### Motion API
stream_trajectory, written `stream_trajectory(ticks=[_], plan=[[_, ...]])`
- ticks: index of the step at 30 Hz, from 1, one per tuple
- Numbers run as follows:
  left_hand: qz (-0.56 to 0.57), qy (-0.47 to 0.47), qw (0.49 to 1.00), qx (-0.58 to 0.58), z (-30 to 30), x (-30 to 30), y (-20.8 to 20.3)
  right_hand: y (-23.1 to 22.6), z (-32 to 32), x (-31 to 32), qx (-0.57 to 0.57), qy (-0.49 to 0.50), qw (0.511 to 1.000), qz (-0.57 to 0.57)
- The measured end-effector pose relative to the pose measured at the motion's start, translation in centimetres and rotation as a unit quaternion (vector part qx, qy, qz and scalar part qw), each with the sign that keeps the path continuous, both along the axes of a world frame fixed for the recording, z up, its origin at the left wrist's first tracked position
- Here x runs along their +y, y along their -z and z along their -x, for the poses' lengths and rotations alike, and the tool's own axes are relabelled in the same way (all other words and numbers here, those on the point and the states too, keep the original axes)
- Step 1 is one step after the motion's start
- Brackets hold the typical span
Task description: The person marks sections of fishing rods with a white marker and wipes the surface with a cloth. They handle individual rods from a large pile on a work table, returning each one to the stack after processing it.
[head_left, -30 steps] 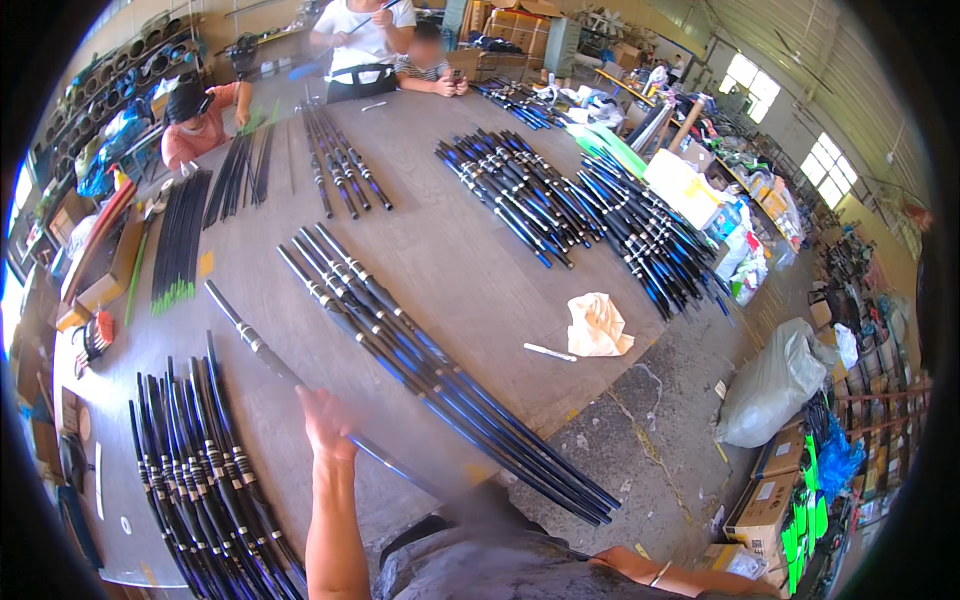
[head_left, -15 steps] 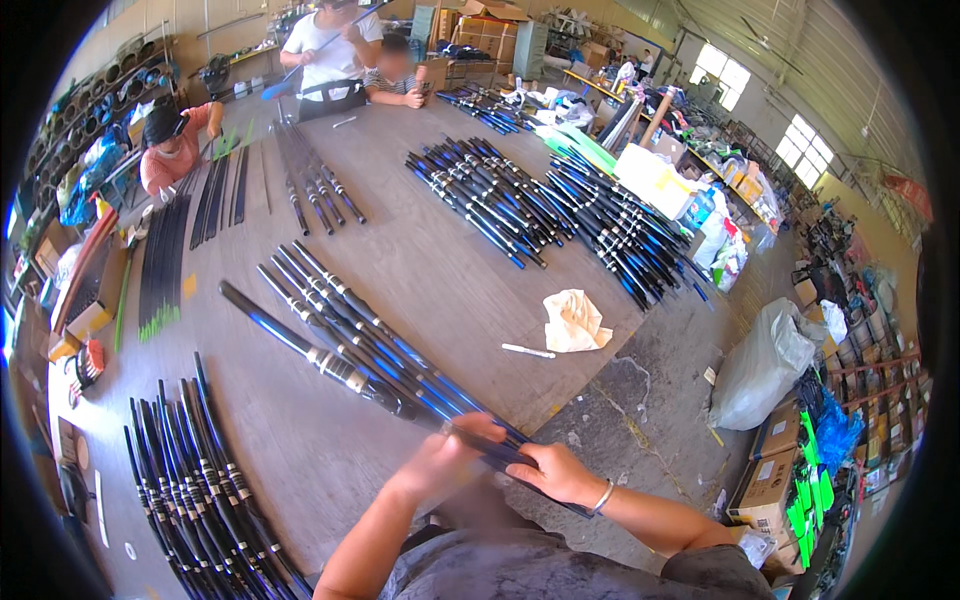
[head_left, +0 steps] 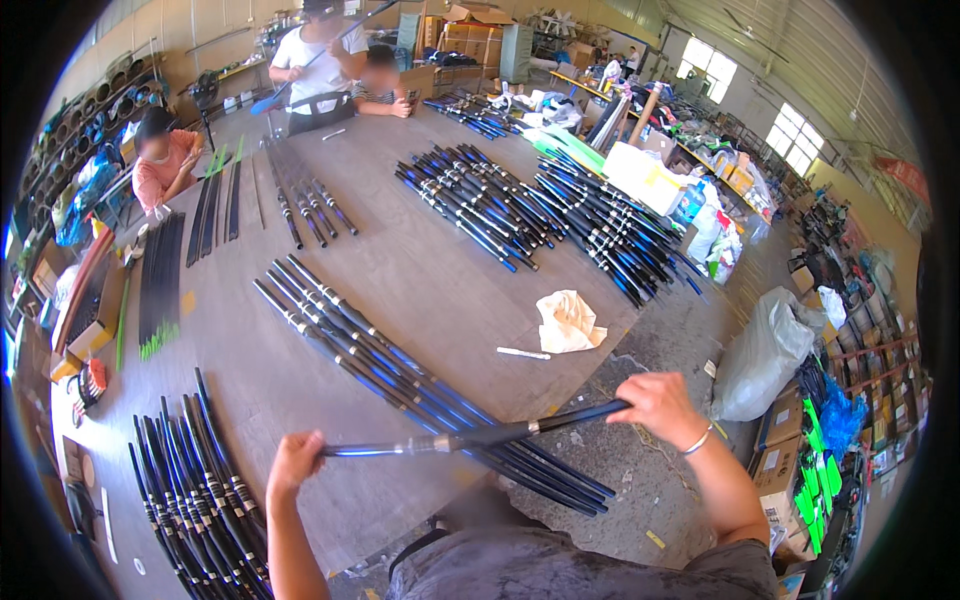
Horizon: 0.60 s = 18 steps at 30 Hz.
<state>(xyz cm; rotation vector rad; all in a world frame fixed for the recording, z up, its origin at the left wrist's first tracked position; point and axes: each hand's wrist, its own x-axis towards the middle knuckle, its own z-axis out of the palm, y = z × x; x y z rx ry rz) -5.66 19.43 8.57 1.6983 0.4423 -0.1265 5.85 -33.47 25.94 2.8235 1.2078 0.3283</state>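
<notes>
Crosswise in front of me, above the near edge of the table, is a black and blue fishing rod [head_left: 490,436] with a pale-ringed reel seat. Its left end is in my left hand [head_left: 296,460], fingers wrapped round it. Near the other end, my right hand [head_left: 658,408], with a bracelet at the wrist, is closed on the rod. Under it a row of similar rods [head_left: 345,345] lies slanting on the table, their near ends sticking out past the edge. Another group of rods [head_left: 195,490] lies at the lower left, beside my left forearm.
Farther back on the table [head_left: 430,310] are a crumpled cream cloth [head_left: 570,322], a white marker-like stick [head_left: 523,353] and large rod piles [head_left: 475,205]. Three people are at the far side, one holding a long rod. A plastic sack [head_left: 762,355] and cartons [head_left: 778,455] stand right.
The rod has swung from pointing away over the table to lying crosswise before me. My hands, close together before, are now far apart at its two ends.
</notes>
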Motion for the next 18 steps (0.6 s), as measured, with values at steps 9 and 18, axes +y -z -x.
stream_trajectory(ticks=[9, 18], plan=[[0.374, -0.086, 0.923, -0.036, 1.4, -10.4, 4.2, -7.2, 0.5, 8.7, -0.143, -0.045, 0.771, -0.619], [0.487, -0.038, 0.872, 0.012, 0.2, -19.6, -5.7, 3.3, -0.8, 21.7, 0.507, -0.026, 0.535, -0.675]])
